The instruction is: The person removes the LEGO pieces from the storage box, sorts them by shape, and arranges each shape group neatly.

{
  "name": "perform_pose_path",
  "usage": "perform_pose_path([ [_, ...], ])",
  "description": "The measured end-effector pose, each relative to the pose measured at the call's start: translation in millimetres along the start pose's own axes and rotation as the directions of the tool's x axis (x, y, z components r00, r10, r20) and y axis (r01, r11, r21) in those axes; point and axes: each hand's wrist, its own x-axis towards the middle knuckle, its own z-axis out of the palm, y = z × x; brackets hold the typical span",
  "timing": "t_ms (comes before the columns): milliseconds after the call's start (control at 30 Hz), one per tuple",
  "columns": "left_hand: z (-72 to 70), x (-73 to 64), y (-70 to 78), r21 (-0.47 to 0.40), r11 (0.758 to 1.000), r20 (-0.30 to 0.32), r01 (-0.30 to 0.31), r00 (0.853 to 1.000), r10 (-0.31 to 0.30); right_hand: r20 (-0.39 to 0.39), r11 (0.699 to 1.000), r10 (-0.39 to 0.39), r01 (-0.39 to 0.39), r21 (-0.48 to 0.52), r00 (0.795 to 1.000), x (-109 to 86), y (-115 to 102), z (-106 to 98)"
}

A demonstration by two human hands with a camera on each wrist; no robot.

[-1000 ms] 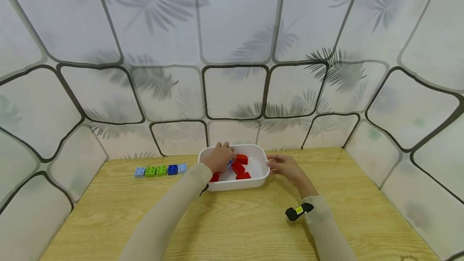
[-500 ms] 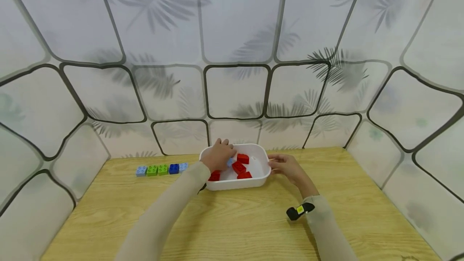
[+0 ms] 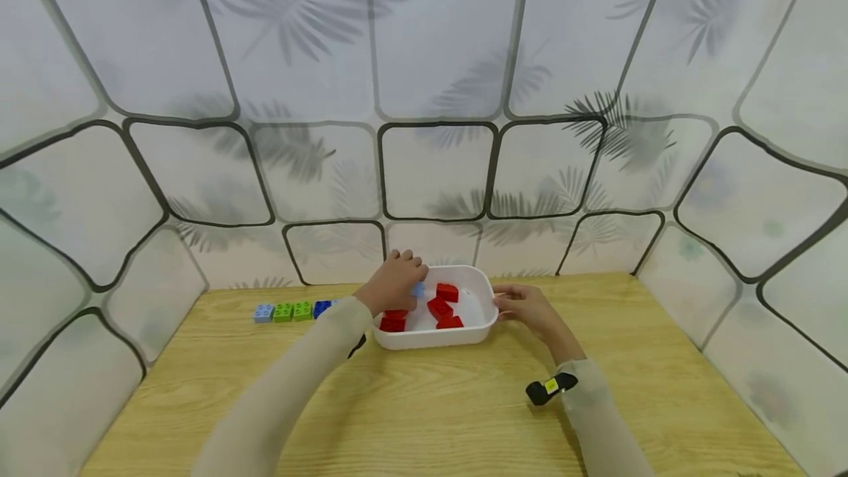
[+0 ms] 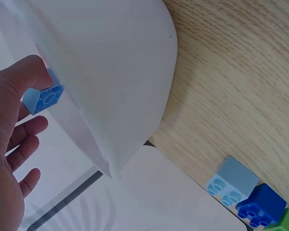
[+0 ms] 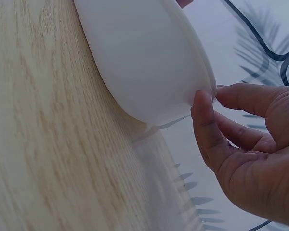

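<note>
Over the left end of a white plastic tub (image 3: 430, 339), my left hand (image 3: 392, 283) pinches a light blue toy brick (image 4: 47, 96) between thumb and fingers. In the left wrist view that brick's hollow underside faces the camera, close to the tub's rim. My right hand (image 3: 526, 308) pinches the rim at the tub's right end, as the right wrist view shows thumb (image 5: 207, 120) outside and a finger at the edge. Several red bricks (image 3: 439, 308) lie loose inside the tub; my left hand hides part of its left side.
Left of the tub runs a row of bricks: a light blue brick (image 3: 263, 313), two green bricks (image 3: 293, 311), a dark blue brick (image 3: 322, 308) and a light blue brick (image 4: 236, 175) partly behind my left sleeve. A patterned curtain (image 3: 437, 168) closes off the wooden table (image 3: 450, 403) behind.
My left hand has risen slightly and drawn left with the light blue brick, uncovering more red bricks at the tub's left side. My right hand has stayed at the rim.
</note>
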Motion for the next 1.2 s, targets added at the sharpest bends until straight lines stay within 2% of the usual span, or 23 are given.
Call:
perform_pose_path([
  [167, -5.0, -10.9, -6.1, -0.074, 0.997, -0.093, -0.025, 0.995, 0.018, 0.005, 1.000, -0.001, 0.001, -0.001, 1.000, 1.2, 2.7, -1.1],
  [333, -8.5, -24.0, -15.5, -0.121, 0.992, -0.193, -0.036, 0.981, 0.012, 0.003, 1.000, 0.002, -0.002, 0.005, 1.000, 0.7, 2.3, -0.2],
  [500, -15.6, -41.7, -27.8, -0.218, 0.976, -0.246, 0.005, 0.967, -0.060, 0.007, 1.000, -0.003, 0.003, 0.008, 1.000, 0.6, 1.6, 0.8],
  [733, -21.8, -74.0, -50.4, -0.317, 0.946, -0.322, 0.065, 0.931, -0.172, 0.012, 1.000, -0.011, 0.011, 0.016, 1.000, 0.7, 0.0, 1.8],
  [900, -23.2, -101.0, -68.0, -0.356, 0.928, -0.336, 0.114, 0.911, -0.241, 0.015, 1.000, -0.019, 0.019, 0.009, 1.000, -0.1, -0.8, 1.5],
  [1100, -21.4, -134.1, -85.1, -0.375, 0.915, -0.377, 0.147, 0.878, -0.296, 0.022, 1.000, -0.013, 0.013, 0.002, 1.000, -1.0, -0.5, 0.3],
  [1200, -17.5, -149.9, -92.5, -0.394, 0.901, -0.370, 0.182, 0.866, -0.337, 0.019, 1.000, -0.011, 0.011, 0.000, 1.000, -1.5, -1.0, 0.3],
])
